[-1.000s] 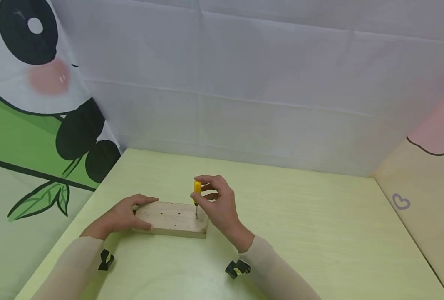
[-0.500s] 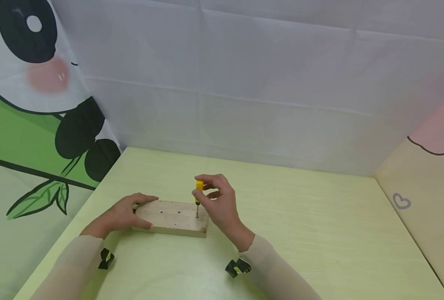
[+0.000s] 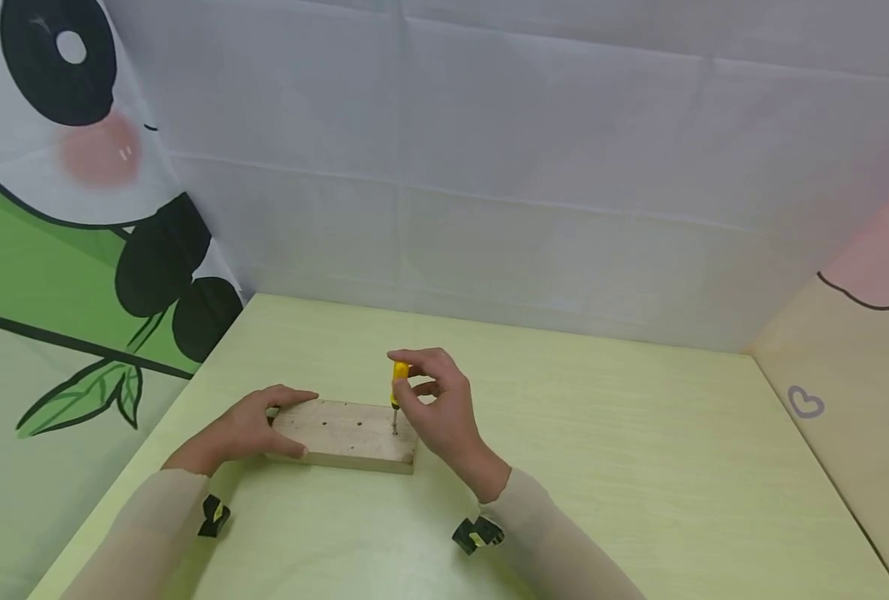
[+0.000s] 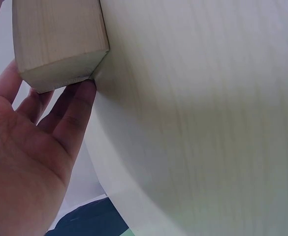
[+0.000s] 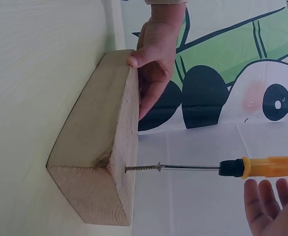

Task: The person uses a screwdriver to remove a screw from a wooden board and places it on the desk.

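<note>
A pale wooden block with several small dark holes in its top lies flat on the table. My left hand grips its left end, thumb along the near side and fingers at the far side. Above the right end, my right hand holds a small yellow-handled screwdriver upright between thumb and fingers. In the right wrist view the screwdriver's tip meets the head of a screw, whose point is in the block's top and whose thread mostly stands out.
The pale yellow table stretches right of the block. A grey-white cloth wall closes off the back, and a panel with a cartoon panda stands at the left. The right side has a beige panel with a heart.
My right thumb and fingers have shifted around the screwdriver handle, the thumb moving slightly right across it. The screwdriver stays over the same spot; the left hand and block have kept their place.
</note>
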Motion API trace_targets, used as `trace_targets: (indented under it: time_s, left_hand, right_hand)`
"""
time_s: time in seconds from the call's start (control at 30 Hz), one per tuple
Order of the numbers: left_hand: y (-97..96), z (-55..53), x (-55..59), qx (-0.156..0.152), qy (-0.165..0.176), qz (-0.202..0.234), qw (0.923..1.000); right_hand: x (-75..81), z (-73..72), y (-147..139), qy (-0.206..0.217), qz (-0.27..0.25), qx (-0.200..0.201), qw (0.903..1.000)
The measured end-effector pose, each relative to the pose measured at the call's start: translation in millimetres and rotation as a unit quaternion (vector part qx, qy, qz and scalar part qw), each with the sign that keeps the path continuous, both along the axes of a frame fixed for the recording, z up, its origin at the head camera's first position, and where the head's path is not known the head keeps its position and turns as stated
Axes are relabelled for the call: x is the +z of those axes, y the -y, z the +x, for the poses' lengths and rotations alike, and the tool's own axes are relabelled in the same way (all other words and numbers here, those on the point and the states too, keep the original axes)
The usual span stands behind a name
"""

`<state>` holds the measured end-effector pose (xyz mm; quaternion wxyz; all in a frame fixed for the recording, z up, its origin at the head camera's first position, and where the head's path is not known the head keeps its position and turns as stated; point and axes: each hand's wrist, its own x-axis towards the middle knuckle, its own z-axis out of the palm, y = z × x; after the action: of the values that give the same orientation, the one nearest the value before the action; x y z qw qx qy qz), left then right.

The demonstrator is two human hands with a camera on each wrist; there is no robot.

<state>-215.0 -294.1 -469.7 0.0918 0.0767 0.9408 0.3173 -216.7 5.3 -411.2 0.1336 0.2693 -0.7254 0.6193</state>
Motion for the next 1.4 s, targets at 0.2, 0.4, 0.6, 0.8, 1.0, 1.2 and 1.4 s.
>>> trace_targets:
  time_s: [0.2,0.4,0.6,0.8,1.0,1.2,1.4]
  left_hand:
    - [2.8,0.0,-0.2,0.001,0.004,0.001,1.0]
    - [5.1,0.5,-2.0,0.0,0.005,0.006,1.0]
    - [5.4,0.4,-3.7,-0.001,0.002,0.007,1.0]
    - [6.0,-0.2,-4.0,-0.001,-0.001,0.006,1.0]
    - [5.4,1.1,-1.4,-0.002,0.002,0.008,1.0]
    - [6.1,2.4,-0.7,-0.003,0.009,0.007,0.9999]
    - [8.1,4.2,-0.2,-0.007,0.004,0.004,1.0]
  right_hand:
    - [16.6,11.3,1.5,-0.005,-0.009,-0.002,0.9999]
    - [27.2,21.2,2.5,-0.007,-0.005,0.001,1.0]
    - [2.9,9.4,2.8,-0.01,-0.012,0.004,0.9999]
    - [-2.2,3.5,1.7,-0.013,0.002,0.004,0.9999]
    - [7.8,12.0,3.2,-0.001,0.006,-0.01,0.9999]
    - [27.8,26.8,3.2,-0.001,0.002,-0.017,0.9998]
    - [28.6,29.2,4.3,0.012,0.02,-0.012,0.9996]
